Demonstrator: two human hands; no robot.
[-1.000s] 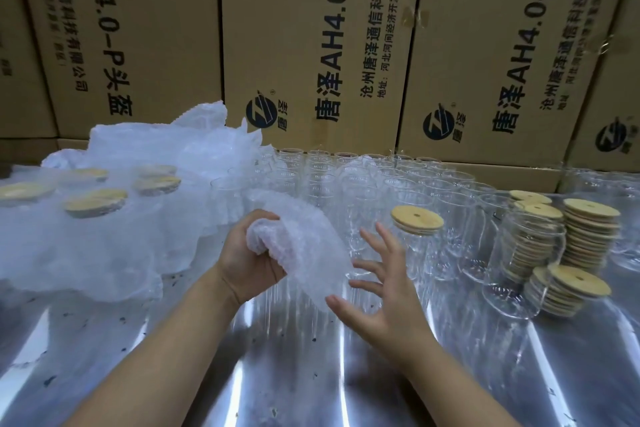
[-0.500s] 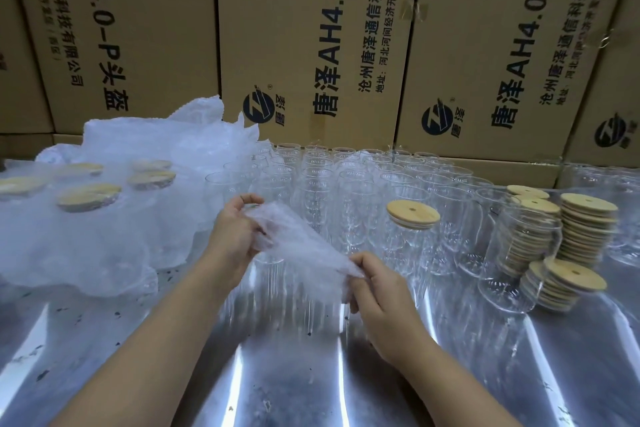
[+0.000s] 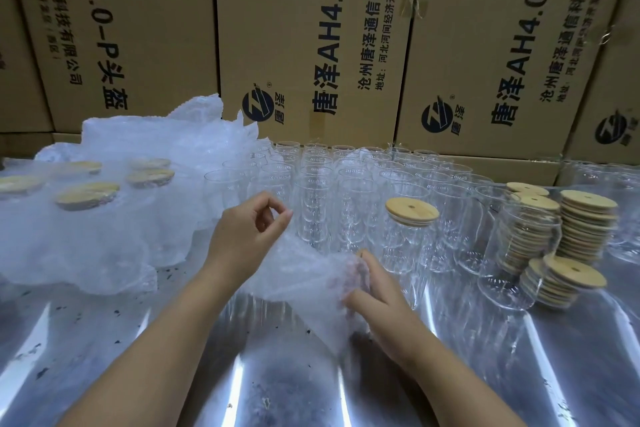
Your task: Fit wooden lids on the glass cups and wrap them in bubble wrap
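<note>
A small sheet of bubble wrap (image 3: 308,274) is stretched between my hands above the metal table (image 3: 263,381). My left hand (image 3: 247,236) pinches its upper left edge between thumb and forefinger. My right hand (image 3: 375,291) grips the lower right edge, its fingers partly veiled by the wrap. Just right of my hands stands a glass cup (image 3: 407,246) with a wooden lid (image 3: 412,212) fitted on it. Several rows of bare glass cups (image 3: 329,181) stand behind.
Stacks of wooden lids (image 3: 587,226) stand at the right, some leaning near a tipped glass (image 3: 561,283). At the left lies a bubble wrap heap (image 3: 138,153) over several lidded cups (image 3: 86,194). Printed cardboard boxes (image 3: 311,46) wall off the back.
My right hand has taken hold of the sheet's free edge. Both hands have pulled the crumpled wrap apart, spreading it lower and wider over the table.
</note>
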